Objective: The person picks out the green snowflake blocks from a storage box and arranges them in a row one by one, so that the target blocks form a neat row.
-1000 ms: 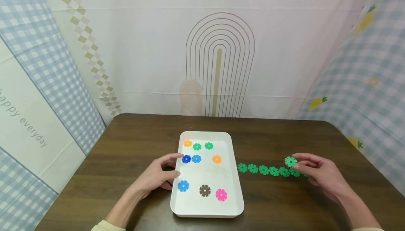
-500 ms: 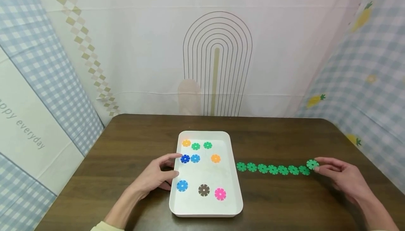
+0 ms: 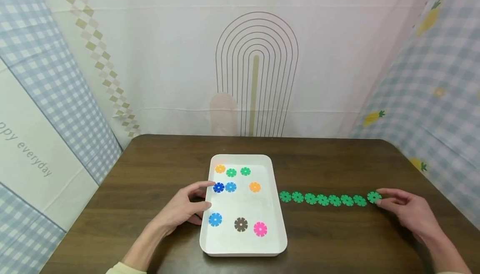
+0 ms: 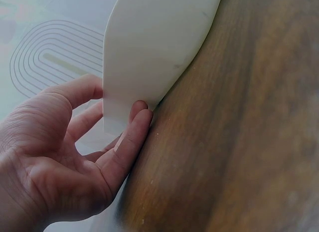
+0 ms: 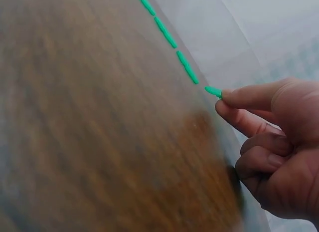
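At the right end of a row of green notched discs (image 3: 322,199) on the table, my right hand (image 3: 414,213) pinches one more green notched disc (image 3: 373,197) between thumb and forefinger. In the right wrist view that disc (image 5: 213,92) shows nearly edge-on at the fingertips, a small gap from the last one in the row. My left hand (image 3: 183,207) holds the left wall of a white tray (image 3: 245,247); thumb and forefinger reach over the rim, while other fingers lie against its outside in the left wrist view. A dark blue disc (image 3: 218,187) lies beside the forefinger tip.
Inside the tray lie loose discs: orange (image 3: 255,187), green (image 3: 245,171), light blue (image 3: 215,219), brown (image 3: 241,224) and pink (image 3: 260,229). The brown wooden table (image 3: 172,157) ends at a patterned cloth (image 3: 180,78) hanging behind.
My right hand has carried its green disc rightward past the row's end and lowered it into line. The left hand has stayed at the tray.
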### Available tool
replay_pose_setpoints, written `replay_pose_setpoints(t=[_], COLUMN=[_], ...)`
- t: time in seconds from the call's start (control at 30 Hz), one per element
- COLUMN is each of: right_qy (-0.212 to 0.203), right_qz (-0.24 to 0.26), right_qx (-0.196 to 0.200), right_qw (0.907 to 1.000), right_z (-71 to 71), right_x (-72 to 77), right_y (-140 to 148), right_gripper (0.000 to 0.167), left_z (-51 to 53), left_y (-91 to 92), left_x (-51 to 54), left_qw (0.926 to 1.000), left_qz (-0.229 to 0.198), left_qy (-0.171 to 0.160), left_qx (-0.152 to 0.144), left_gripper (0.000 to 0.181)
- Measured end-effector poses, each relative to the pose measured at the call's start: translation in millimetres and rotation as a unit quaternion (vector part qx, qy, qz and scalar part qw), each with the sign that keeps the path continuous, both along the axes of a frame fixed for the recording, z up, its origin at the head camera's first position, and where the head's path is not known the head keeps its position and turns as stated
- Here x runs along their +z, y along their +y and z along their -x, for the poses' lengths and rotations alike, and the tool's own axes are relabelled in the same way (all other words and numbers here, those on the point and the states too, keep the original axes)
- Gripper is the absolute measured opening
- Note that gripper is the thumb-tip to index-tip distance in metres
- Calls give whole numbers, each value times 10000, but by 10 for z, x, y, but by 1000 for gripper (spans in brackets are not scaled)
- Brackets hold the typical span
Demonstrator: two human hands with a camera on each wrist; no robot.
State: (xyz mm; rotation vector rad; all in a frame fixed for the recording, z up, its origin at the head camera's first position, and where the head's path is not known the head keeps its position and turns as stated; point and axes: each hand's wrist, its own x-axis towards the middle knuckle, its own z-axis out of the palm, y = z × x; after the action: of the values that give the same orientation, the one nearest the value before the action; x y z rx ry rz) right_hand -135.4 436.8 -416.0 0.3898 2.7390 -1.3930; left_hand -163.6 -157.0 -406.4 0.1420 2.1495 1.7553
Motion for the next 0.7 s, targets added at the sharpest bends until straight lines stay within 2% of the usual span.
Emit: replay_pose_setpoints(t=[0.13,0.2,0.5,0.7], right_qy=[26,87,268,510], right_qz=[-658,-932,-1267,-1504], right_qx=[94,113,105,59], right_qw=[9978,9955,9915,9873], right_z=[22,32,23,13], right_x=[8,5,-22,29], right_y=[12,6,-21,-19], right_gripper=[51,61,59,55], left_z=[1,2,3,9], left_y=[1,1,3,1], left_x=[0,-3,-3,-9], left_qw=[10000,10000,10000,10000], left_qz=[15,14,8,-5], left_qy=[-5,-2,19,70], left_qx=[2,-4,-32,-60], left_gripper=[62,62,63,63])
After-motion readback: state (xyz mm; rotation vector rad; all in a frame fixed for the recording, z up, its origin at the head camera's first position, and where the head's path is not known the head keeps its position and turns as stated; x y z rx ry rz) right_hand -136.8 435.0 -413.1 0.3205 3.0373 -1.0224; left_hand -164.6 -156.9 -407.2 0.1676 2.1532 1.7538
